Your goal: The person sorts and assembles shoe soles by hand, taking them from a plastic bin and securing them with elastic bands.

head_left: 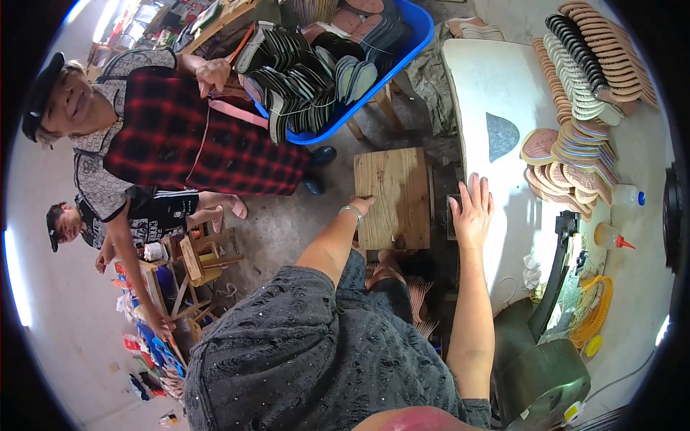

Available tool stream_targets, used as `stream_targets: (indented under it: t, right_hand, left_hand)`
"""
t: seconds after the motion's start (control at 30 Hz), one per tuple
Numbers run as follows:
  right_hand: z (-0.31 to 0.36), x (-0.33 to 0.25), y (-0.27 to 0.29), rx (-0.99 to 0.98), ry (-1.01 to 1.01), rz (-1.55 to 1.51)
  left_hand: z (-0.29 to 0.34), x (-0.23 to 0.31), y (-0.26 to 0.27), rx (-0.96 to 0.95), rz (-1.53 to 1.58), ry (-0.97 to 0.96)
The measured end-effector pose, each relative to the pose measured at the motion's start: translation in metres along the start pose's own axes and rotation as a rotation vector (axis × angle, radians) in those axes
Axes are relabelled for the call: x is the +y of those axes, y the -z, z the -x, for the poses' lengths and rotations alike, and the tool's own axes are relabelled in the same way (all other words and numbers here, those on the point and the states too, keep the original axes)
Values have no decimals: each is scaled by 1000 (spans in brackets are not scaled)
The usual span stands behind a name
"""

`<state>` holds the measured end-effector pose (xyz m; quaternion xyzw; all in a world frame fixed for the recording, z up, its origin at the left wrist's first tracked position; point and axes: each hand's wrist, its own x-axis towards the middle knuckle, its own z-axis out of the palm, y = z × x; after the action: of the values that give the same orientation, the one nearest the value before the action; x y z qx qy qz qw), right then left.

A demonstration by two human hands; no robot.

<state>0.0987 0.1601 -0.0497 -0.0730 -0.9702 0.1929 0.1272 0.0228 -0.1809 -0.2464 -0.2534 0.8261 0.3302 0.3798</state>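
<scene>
Apparently for steadiness, the left hand (364, 205) has its fingers clamped on the side of the wooden stool (397, 188), left of the white table (485, 79); the right hand (473, 221) spreads its fingers apart at the table's edge, seemingly for support.

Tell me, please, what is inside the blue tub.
Stacks of sole-shaped pieces, mostly dark, some pinkish or grey-green, fill the blue tub. They cover its bottom, so what lies beneath cannot be seen.
</scene>
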Motion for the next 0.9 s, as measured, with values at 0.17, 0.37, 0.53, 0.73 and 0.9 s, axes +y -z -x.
stream_targets:
  t: [0.17,0.37,0.53,0.73,0.9]
  right_hand:
    - [5,6,-4,-5,-40,-1]
    - [-5,-6,1,23,-7,-6]
    - [1,1,-3,7,-46,30]
    - [-2,-7,-3,7,-35,47]
    - [-1,-6,-4,6,-7,65]
  left_hand:
    - [32,25,1,18,-74,57]
    - [-16,-8,5,36,123,26]
    - [8,17,8,-128,586,135]
    - [18,28,4,29,537,35]
    - [-15,-8,23,99,449,-55]
